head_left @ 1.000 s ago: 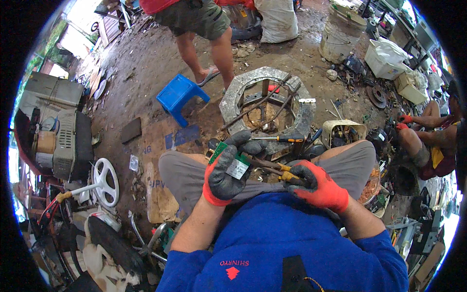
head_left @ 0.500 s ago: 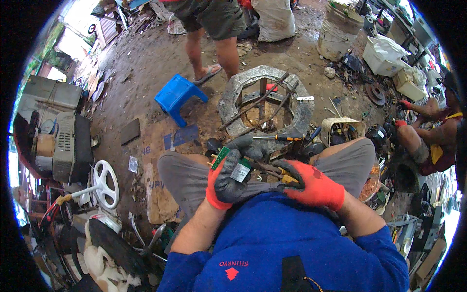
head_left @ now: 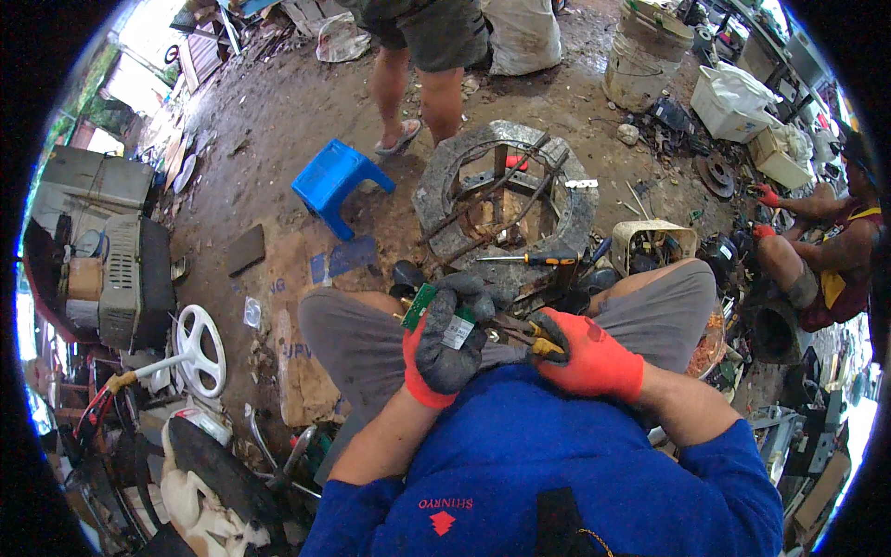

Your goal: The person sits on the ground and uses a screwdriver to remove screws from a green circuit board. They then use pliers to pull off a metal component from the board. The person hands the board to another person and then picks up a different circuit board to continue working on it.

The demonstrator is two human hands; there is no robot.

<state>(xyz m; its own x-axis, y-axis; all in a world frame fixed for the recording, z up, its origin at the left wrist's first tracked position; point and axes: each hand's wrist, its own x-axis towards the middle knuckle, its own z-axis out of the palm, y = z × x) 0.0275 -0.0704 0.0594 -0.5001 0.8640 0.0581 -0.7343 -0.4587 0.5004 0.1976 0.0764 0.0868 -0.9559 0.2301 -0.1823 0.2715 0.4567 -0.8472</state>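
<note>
My left hand (head_left: 444, 357), in a grey-and-red work glove, is closed around a small green circuit board (head_left: 419, 306). A white label on the board shows between the gloved fingers. My right hand (head_left: 594, 357), gloved the same way, grips a pair of pliers (head_left: 546, 346) by the yellow handles. The dark jaws point left toward the board; whether they touch it is hard to tell. Both hands are above my lap. Just beyond them a screwdriver (head_left: 534, 260) with an orange-and-black handle rests near a rough octagonal ring-shaped block (head_left: 432, 200).
Left of the block stands a blue plastic stool (head_left: 329, 181), with a standing person's legs (head_left: 441, 97) behind it. A cut-open container (head_left: 654, 232) of scrap sits by my right knee. Another person (head_left: 826, 241) crouches at far right. A dog (head_left: 190, 492) lies at lower left.
My left hand has shifted slightly right with the board. My right hand has moved slightly left, bringing the pliers into clearer view beside the board. The standing person has shifted right.
</note>
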